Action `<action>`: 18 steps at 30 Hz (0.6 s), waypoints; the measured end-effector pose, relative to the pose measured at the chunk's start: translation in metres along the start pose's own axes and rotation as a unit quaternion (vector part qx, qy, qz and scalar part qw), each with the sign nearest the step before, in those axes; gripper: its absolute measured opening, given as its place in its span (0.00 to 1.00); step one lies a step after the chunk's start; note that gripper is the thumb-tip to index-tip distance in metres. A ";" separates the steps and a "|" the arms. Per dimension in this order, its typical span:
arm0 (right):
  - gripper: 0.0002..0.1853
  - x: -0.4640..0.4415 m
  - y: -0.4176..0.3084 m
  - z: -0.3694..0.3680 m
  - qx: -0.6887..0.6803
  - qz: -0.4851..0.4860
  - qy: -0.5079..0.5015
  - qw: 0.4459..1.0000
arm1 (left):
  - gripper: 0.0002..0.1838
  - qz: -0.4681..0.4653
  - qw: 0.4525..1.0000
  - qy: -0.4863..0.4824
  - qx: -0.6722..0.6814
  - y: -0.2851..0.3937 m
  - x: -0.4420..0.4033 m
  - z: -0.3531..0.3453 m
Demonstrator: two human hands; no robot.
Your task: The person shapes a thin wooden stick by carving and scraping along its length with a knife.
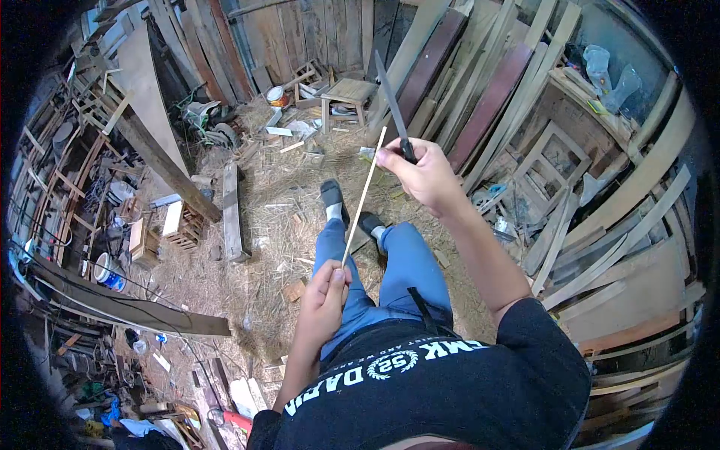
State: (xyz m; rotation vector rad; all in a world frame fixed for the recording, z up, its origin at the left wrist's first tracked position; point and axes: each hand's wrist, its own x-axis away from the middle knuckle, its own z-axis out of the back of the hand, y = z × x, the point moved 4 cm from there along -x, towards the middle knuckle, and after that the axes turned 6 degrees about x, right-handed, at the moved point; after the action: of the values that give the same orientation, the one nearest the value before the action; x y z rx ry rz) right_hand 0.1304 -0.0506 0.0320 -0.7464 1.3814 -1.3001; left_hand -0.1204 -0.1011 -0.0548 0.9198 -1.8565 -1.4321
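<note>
My left hand (325, 294) is closed around the lower end of a thin, pale wooden stick (363, 199), which slants up and away over my legs. In my right hand (424, 174) is a knife (391, 94), its black handle gripped and its long blade pointing up and slightly left. The thumb of my right hand reaches toward the stick near its upper end; whether it touches the stick I cannot tell. The blade stands apart from the stick, above and to its right.
Shavings and scraps cover the floor (277, 217). A small wooden stool (349, 94) stands ahead, and long boards (480, 97) lean at the right. A wooden post (161, 161) slants at the left, near slatted crates (182, 223) and a white bucket (109, 271).
</note>
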 end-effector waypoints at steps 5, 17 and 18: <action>0.09 0.012 -0.011 -0.002 -0.018 -0.027 0.008 0.999 | 0.12 -0.007 1.000 0.016 -0.021 0.004 0.009 -0.003; 0.06 0.034 -0.034 -0.009 -0.015 0.001 0.010 1.000 | 0.13 -0.016 0.997 -0.068 0.035 0.050 -0.019 -0.037; 0.06 0.035 -0.034 -0.011 -0.020 0.008 0.013 1.000 | 0.12 0.002 0.996 -0.082 0.030 0.053 -0.022 -0.039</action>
State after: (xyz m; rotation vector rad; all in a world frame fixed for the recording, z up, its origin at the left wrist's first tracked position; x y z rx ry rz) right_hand 0.1042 -0.0876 0.0533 -0.7466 1.4345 -1.2780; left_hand -0.0846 -0.0959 0.0041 0.8469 -2.0295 -1.4961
